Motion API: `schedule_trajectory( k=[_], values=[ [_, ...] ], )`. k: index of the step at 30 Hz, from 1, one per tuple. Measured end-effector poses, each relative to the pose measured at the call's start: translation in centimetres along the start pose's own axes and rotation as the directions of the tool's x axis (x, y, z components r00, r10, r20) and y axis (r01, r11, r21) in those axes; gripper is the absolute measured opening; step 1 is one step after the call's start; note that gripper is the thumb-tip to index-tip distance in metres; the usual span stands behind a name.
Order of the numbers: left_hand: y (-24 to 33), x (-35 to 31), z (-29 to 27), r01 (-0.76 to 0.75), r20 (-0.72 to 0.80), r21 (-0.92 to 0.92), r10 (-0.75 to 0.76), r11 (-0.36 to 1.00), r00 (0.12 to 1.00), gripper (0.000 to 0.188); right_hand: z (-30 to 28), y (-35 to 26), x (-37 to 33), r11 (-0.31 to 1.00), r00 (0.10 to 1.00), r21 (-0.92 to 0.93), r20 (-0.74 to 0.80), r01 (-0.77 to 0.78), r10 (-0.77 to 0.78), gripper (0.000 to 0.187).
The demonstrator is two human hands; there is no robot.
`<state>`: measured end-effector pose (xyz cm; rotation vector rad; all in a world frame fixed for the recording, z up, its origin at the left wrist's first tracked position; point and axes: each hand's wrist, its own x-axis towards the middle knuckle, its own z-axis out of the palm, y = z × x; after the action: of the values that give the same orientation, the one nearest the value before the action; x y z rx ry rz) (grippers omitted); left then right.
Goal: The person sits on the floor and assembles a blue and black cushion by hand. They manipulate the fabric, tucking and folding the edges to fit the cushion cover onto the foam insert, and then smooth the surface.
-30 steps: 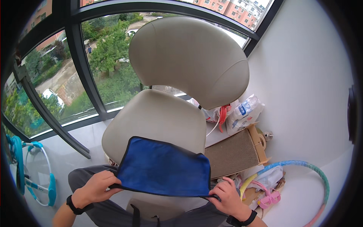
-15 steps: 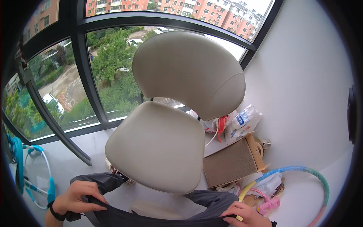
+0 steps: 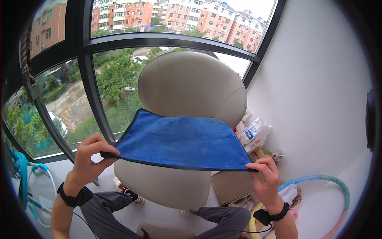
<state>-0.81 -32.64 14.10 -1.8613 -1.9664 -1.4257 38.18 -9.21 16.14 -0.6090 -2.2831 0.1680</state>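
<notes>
A blue cloth with a black border is stretched out between my two hands, in front of a grey padded chair. My left hand pinches its near left corner between thumb and fingers. At the near right corner, my right hand grips the edge in the same way. The cloth's far edge is raised and hangs over the join of backrest and seat, hiding it. Below the cloth, the front of the chair's seat shows. Whether the cloth touches the chair, I cannot tell.
Right of the chair stand a cardboard box and a white plastic bag. A coloured hoop leans at the white wall. Teal-and-white hoops are at the left. Dark-framed windows rise behind.
Both hands have lifted from my lap up and forward. The cloth, dark and low before, now shows its blue face in front of the chair. The view has tilted up slightly.
</notes>
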Motion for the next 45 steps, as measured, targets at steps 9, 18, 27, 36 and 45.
schedule_trajectory(
  k=[9,18,27,36,45],
  values=[
    [-7.3,-17.5,10.0,0.017,0.419,0.217,-0.109,0.976,0.901,0.019,13.2,5.5,-16.8,0.997,0.859,0.068,0.512,-0.044,0.003,0.015],
    [-7.0,-20.2,9.1,0.026,0.386,0.201,-0.103,0.979,0.917,0.017,12.7,4.6,-18.5,0.996,0.890,0.049,0.454,-0.076,0.046,0.014],
    [-6.0,-20.7,7.9,0.021,0.388,0.215,-0.105,0.976,0.915,0.014,11.9,2.9,-20.1,0.990,0.882,0.038,0.460,-0.134,0.102,0.015],
    [-5.3,-21.4,6.5,0.188,0.384,0.113,-0.218,0.976,0.897,0.020,10.2,2.3,-20.5,0.958,0.831,0.131,0.537,-0.254,0.147,0.010],
    [-9.7,-15.1,10.5,0.738,0.303,-0.477,-0.698,0.478,0.648,0.013,14.2,8.0,-14.0,0.367,0.613,0.492,0.604,-0.789,0.510,0.013]
  ],
)
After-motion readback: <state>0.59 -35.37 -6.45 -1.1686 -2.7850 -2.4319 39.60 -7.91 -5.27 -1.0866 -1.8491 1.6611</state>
